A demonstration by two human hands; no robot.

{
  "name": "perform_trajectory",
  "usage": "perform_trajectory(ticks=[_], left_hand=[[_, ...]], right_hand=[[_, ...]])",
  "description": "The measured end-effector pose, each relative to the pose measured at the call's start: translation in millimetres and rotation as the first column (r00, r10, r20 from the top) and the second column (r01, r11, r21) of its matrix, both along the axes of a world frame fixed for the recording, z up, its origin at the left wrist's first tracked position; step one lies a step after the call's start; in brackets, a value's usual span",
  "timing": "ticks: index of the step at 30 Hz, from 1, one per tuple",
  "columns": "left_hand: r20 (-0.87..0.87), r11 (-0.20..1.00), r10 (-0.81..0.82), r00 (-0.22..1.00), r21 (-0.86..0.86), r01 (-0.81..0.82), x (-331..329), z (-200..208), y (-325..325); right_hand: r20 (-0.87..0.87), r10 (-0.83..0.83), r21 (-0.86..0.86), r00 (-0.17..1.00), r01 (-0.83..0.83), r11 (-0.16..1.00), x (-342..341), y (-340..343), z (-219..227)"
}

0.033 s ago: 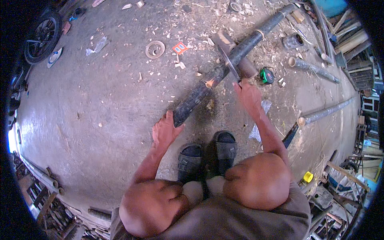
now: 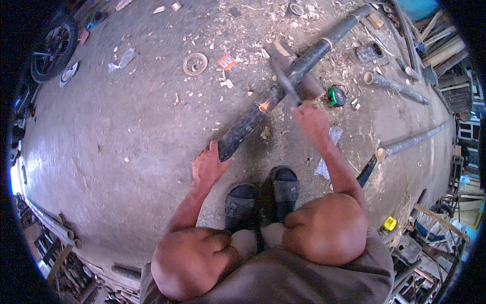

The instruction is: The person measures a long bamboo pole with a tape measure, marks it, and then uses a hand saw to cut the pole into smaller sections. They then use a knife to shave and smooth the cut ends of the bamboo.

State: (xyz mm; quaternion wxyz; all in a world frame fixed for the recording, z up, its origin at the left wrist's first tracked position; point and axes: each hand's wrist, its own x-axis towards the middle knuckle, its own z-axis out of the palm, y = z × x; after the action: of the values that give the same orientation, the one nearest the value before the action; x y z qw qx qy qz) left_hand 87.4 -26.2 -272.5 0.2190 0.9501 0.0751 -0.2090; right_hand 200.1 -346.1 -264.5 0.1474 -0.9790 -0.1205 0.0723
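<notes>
The pole (image 2: 313, 57) was clasped by the left hand (image 2: 206, 166), fingers curled; over it, a knife (image 2: 289, 87) was clenched in the right hand (image 2: 312, 121). Cutting seemed underway, requiring steadiness next.

Left hand (image 2: 208, 164) grips near end of dark pole (image 2: 242, 133). Right hand (image 2: 313, 122) holds blurred blade (image 2: 289, 86) across it. Pole lies over wooden block (image 2: 311, 88); green-black tape measure (image 2: 336, 96) beside.

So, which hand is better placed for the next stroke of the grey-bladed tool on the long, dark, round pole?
Right hand, probably: it grips the grey-bladed tool across the pole, while the left hand holds the pole's near end.
</notes>
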Motion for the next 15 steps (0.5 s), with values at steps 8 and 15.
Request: perform_trajectory(ticks=[8, 15], left_hand=[[-0.082, 0.997, 0.064, 0.995, -0.035, -0.067, 0.7, -5.0, 25.0], [-0.047, 0.984, 0.009, 0.999, -0.175, -0.017, 15.8, -6.6, -0.1]], right_hand=[[-0.063, -0.030, 0.100, 0.998, 0.037, 0.994, -33.9, 56.7, -37.3], [-0.049, 0.118, -0.105, 0.992, -0.122, 0.987, -46.9, 25.2, -26.1]])
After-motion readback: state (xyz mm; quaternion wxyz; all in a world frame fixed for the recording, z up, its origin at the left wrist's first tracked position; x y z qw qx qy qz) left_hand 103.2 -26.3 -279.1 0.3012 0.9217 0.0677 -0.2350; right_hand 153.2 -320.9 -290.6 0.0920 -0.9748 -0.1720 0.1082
